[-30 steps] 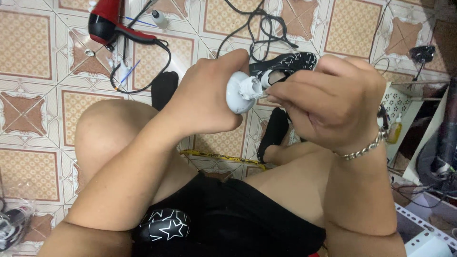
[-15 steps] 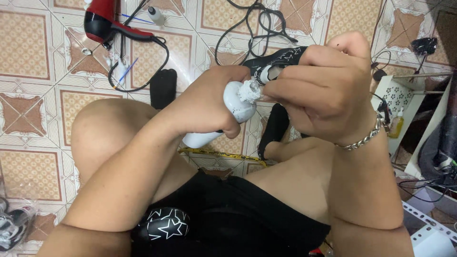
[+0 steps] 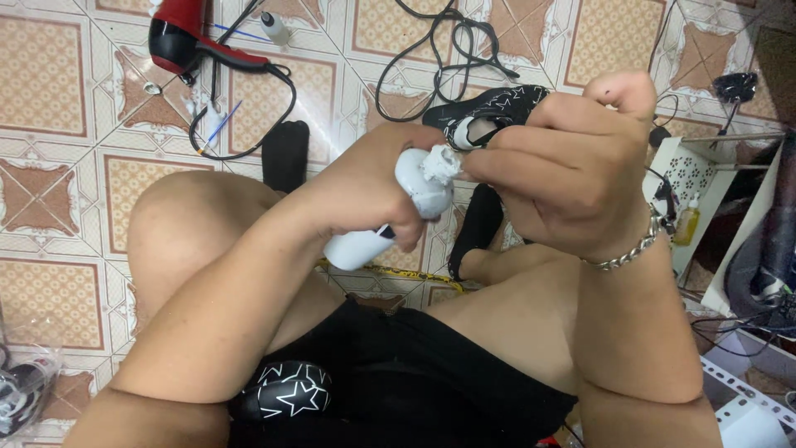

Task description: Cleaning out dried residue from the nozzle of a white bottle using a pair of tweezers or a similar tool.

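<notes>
Hands work close together above the knees, over a tiled floor [image 3: 58,75]. My left hand [image 3: 365,195] is wrapped around a white bottle [image 3: 390,211], fingers closed on its body, with the nozzle end turned up toward the right hand. The bottle looks like smooth plastic, rounded and light; I judge it gives a little when squeezed, so the middle of the body is the good place to hold, and the glossy skin could slip if the fingers are wet. At its tip sits a small white wad [image 3: 439,163], soft and crumpled, maybe cotton or tissue; I cannot tell which.

My right hand [image 3: 564,170] has its grip pressed together, pinching a black shoe [image 3: 489,112] with white stars, held up at the level of the bottle tip and touching the wad. The shoe looks small, soft and flexible, fabric or thin leather, so it will bend under pressure; holding it at the edge near the opening seems best. A metal chain bracelet [image 3: 626,249] lies on the right wrist.

On my lap rests a second shoe [image 3: 286,390] of the same pattern, shiny and rounded. On the floor, well apart, lies a red hair dryer [image 3: 182,37] with a black cord, and more black cable [image 3: 439,41] is tangled nearby. A white perforated rack [image 3: 692,170] stands at the right.
</notes>
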